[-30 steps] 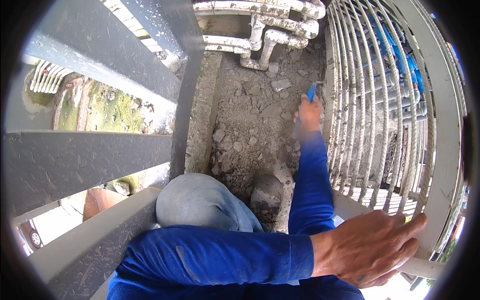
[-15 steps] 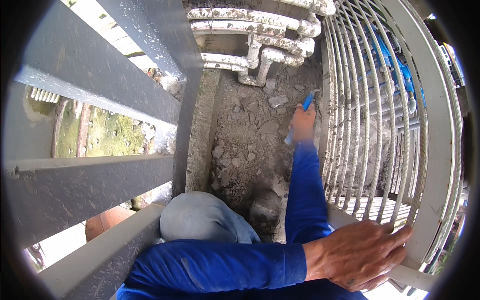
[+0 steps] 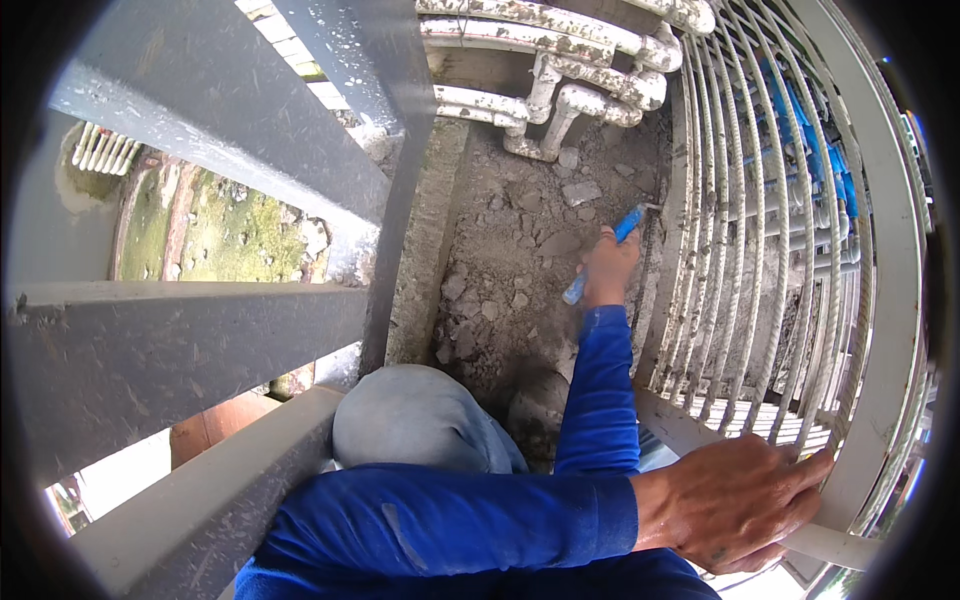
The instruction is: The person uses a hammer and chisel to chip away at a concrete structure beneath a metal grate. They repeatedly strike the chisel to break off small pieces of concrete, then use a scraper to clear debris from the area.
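My left forearm, in a blue sleeve, crosses over the right one. At the lower right, my left hand point(image 3: 735, 505) has its fingers curled over the near edge of a white metal grille point(image 3: 742, 290) of ribbed bars. Farther forward, my right hand point(image 3: 608, 272) is closed round a tool with a blue handle point(image 3: 628, 224). A short, thin metal end shows at the handle's far tip, close to the grille's base; its kind cannot be made out. Beneath the right hand lies rough grey rubble point(image 3: 530, 225) with broken concrete pieces.
White, mortar-spattered pipes point(image 3: 560, 90) run across the far end. A concrete curb point(image 3: 425, 250) and grey metal beams point(image 3: 190, 330) line the left side, with gaps showing ground far below. My knee point(image 3: 410, 415) is at the near left. Blue material point(image 3: 815, 150) shows behind the grille.
The view has shifted slightly, moving most things rightward. My right hand still holds the blue-handled tool, now a little nearer to me relative to the rubble. My left hand stays on the grille.
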### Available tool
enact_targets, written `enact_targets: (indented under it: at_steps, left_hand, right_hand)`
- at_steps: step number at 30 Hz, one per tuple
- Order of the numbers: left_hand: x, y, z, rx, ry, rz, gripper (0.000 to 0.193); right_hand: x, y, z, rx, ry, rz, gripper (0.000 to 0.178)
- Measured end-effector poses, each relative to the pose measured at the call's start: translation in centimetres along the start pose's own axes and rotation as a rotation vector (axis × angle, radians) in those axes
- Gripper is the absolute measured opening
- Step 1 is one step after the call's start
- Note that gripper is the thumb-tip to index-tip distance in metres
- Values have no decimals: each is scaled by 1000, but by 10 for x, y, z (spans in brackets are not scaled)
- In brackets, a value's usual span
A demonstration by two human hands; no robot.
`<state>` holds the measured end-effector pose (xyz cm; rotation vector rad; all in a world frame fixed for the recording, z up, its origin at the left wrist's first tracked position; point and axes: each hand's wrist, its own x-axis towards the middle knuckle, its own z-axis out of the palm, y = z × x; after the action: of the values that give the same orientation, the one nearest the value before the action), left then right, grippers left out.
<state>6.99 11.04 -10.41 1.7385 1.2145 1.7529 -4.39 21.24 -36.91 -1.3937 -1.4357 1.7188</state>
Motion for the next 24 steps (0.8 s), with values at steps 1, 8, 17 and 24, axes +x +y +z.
enact_targets:
  at_steps: [1, 8, 17, 24]
  left_hand:
    - [-2, 0, 8, -1, 39, 15, 42]
    - [-6, -8, 16, -16, 80, 86, 42]
    - [2, -5, -1, -36, -27, 73, 45]
    - [5, -12, -17, -6, 21, 54, 37]
  right_hand:
    - [6, 1, 0, -31, 7, -14, 54]
    - [82, -25, -7, 5, -57, 37, 53]
    - [92, -17, 3, 100, -48, 1, 32]
    - [49, -37, 19, -215, -147, -120, 36]
